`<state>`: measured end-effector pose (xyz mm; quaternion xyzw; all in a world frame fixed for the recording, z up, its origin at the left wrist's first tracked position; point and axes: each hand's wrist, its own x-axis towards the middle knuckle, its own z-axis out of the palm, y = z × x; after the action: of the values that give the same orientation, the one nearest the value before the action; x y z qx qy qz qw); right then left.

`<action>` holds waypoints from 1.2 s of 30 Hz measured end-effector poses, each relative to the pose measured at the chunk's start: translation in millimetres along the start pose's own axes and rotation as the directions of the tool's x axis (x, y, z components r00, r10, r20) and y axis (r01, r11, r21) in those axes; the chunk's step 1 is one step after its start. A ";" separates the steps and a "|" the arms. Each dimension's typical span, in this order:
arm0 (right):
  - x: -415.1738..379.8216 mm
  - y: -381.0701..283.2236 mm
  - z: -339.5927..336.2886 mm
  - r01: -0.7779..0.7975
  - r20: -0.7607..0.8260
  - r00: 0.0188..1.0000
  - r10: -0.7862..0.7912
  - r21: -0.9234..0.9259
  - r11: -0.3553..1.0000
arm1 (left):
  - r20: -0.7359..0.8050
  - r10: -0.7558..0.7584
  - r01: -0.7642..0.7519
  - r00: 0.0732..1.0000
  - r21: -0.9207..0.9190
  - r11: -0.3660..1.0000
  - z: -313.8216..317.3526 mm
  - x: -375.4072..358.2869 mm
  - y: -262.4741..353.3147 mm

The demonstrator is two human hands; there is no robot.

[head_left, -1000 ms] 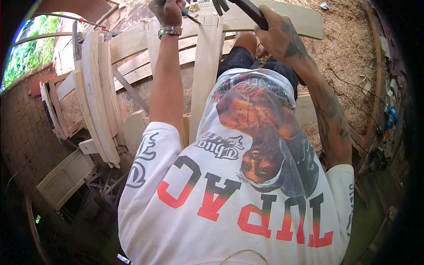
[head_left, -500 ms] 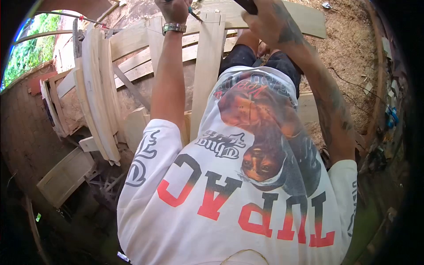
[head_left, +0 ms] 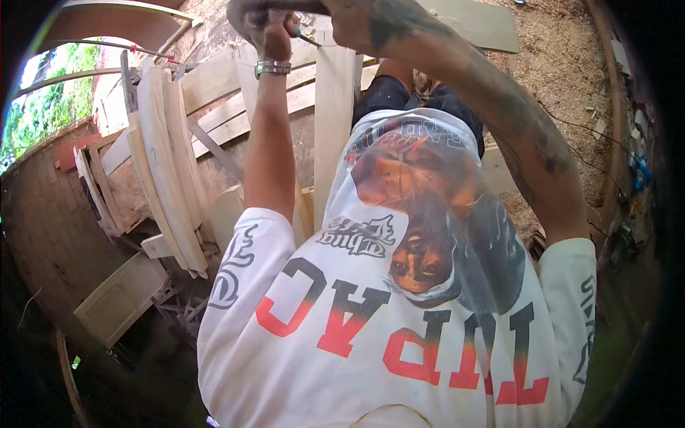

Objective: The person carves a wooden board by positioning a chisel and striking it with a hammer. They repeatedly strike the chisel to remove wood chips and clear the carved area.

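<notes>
Apparently to steady its tip at the long, pale wooden board [head_left: 333,128], the left hand [head_left: 274,37] wraps a slim teal-handled metal tool [head_left: 307,38], while the right hand [head_left: 351,26] clasps a dark, long-handled hammer [head_left: 303,6] near that fist.

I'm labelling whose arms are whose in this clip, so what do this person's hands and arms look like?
The left hand and right hand are ungloved. The left arm wears a silvery, watch-like band at the wrist; the right forearm bears tattoos. The left sleeve and right sleeve are short and white, with dark printed markings.
</notes>
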<state>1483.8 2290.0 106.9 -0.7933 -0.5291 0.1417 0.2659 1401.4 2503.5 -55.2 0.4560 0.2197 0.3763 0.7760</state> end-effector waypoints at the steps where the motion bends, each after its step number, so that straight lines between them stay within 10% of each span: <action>1: -6.2 -1.2 -3.0 -0.023 -0.070 0.997 0.028 0.077 0.997 | -0.007 -0.007 0.007 1.000 -0.004 1.000 -4.2 -0.6 4.2; 9: -59.2 22.9 -23.9 -0.257 -0.187 0.939 0.288 0.172 0.951 | 0.201 0.128 -0.159 0.971 0.150 0.976 -28.7 13.7 3.8; 19: -100.2 80.8 16.0 -0.269 -0.143 0.950 0.278 0.084 0.960 | -0.080 0.147 -0.132 0.986 0.161 0.978 20.1 -17.0 1.6; 36: -77.4 28.2 -8.5 -0.366 -0.027 0.922 0.386 0.264 0.892 | -0.036 0.274 -0.262 0.961 0.189 0.946 20.6 -17.5 -14.5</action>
<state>1478.7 2208.4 93.4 -0.8448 -0.3323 0.2256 0.3536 1410.3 2474.2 -57.8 0.5389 0.2129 0.4704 0.6656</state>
